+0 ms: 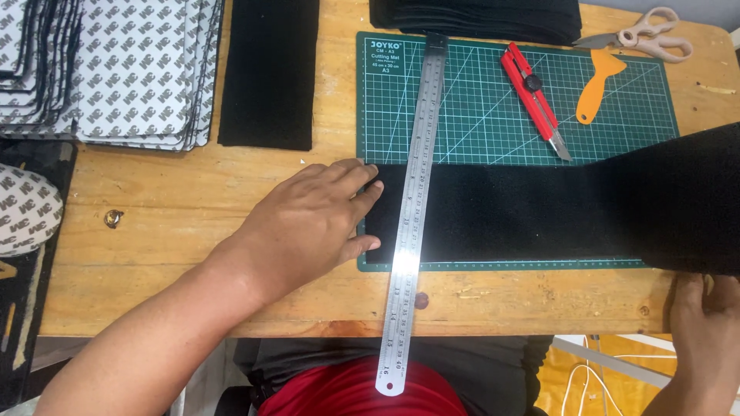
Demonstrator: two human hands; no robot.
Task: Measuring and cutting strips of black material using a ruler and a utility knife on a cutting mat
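A long strip of black felt-like fabric (539, 212) lies across the lower part of a green cutting mat (493, 115). A steel ruler (412, 208) lies over the strip's left end, running from the mat's top past the table's front edge. My left hand (312, 223) rests flat with its fingertips on the strip's left edge, just left of the ruler. My right hand (705, 323) is at the table's front right corner, fingers curled on the fabric's lower edge where it widens.
A red utility knife (536, 100), an orange scraper (597, 85) and scissors (644, 37) lie on the mat's upper right. Black fabric pieces (270, 73) and stacks of patterned backed sheets (131, 69) sit at the upper left. More black pieces (474, 19) lie at the top.
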